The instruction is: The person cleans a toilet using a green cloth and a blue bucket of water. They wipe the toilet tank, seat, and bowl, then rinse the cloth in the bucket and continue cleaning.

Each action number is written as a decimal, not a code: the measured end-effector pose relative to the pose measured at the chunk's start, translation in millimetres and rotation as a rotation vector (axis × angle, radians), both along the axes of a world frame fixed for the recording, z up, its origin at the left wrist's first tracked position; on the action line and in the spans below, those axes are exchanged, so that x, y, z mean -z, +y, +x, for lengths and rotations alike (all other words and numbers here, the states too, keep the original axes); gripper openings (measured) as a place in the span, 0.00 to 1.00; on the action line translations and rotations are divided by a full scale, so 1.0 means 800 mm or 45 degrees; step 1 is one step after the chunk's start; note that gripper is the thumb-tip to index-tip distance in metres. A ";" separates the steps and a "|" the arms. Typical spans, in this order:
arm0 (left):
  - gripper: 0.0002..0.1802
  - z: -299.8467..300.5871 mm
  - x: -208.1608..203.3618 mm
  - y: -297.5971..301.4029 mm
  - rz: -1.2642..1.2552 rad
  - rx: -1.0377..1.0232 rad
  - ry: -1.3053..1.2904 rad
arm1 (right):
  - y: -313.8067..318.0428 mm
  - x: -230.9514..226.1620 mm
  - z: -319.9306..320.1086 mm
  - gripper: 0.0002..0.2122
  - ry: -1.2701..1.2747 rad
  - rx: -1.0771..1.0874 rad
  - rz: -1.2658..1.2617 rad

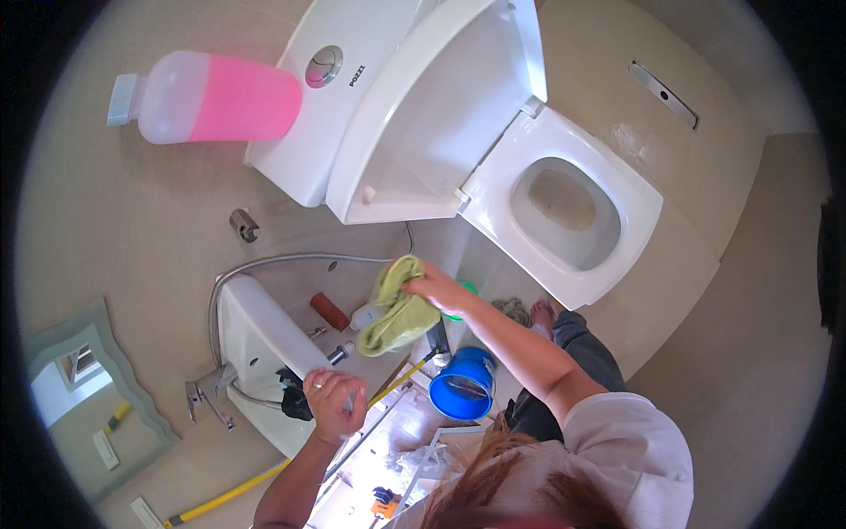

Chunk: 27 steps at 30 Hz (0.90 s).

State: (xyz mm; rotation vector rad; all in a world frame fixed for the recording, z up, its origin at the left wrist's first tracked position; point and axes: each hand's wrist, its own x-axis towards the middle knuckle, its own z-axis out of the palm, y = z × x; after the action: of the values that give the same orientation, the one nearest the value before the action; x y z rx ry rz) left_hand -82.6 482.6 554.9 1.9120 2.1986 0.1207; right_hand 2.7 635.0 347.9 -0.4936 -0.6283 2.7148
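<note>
Head view: right of the white sink, the right hand grips a green cloth. Beside the sink's edge, the left hand curls its fingers; whether they hold anything, I cannot tell. A blue bucket sits right of the sink.

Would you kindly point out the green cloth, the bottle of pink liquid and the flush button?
Green cloth (398, 323): head view, on its lower folds.
Bottle of pink liquid (222, 97): head view, mid-body.
Flush button (324, 67): head view, centre of its round face.

Beige wall, mirror, seemingly tan floor
</note>
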 end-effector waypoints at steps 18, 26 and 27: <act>0.05 -0.005 -0.001 -0.006 -0.021 -0.022 -0.052 | 0.146 0.145 0.035 0.17 -1.244 -0.110 0.960; 0.06 -0.006 0.001 0.005 -0.022 -0.012 -0.084 | 0.139 0.174 -0.006 0.08 -1.486 -0.510 1.797; 0.06 -0.004 0.000 0.000 -0.023 -0.026 -0.080 | 0.140 0.172 -0.009 0.08 -1.428 -0.553 1.887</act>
State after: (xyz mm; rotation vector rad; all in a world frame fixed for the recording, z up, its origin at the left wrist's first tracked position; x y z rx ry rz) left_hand -85.8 482.6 555.2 1.8507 2.1713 0.1616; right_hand -4.5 746.8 210.4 -1.3761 -2.7654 1.1785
